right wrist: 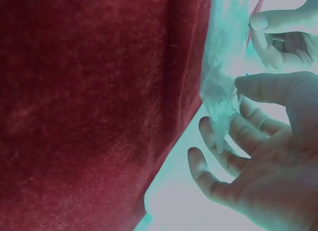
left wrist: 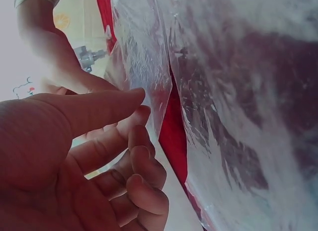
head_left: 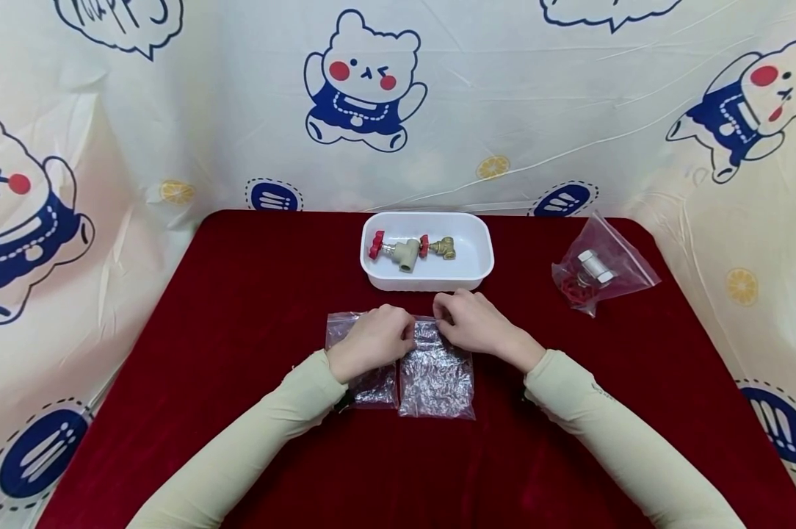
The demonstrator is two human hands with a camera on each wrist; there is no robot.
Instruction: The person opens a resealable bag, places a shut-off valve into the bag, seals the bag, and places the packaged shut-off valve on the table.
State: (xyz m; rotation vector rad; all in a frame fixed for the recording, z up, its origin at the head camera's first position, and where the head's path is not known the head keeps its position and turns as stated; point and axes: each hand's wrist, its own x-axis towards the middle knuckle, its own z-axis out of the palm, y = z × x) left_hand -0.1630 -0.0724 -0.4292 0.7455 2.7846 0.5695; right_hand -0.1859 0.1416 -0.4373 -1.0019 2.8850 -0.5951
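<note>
Two clear zip bags lie side by side on the red cloth. My left hand (head_left: 377, 339) is over the upper part of the left zip bag (head_left: 376, 398), hiding much of it. Its thumb and index fingertips are close together beside the upper left of the right zip bag (head_left: 438, 382), fingers loosely bent, nothing visible between them. At that bag's upper right corner is my right hand (head_left: 474, 321). In the right wrist view its thumb (right wrist: 261, 87) is at the bag's edge, with fingers behind the crinkled plastic (right wrist: 221, 87), holding the corner.
A white tray (head_left: 431, 283) stands just beyond my hands. In it are a grey valve (head_left: 406, 255) and a brass valve (head_left: 446, 248), both with red handles. Another zip bag (head_left: 626, 257) at the right holds a metal fitting (head_left: 595, 268) and a red handle. Printed curtains surround the table.
</note>
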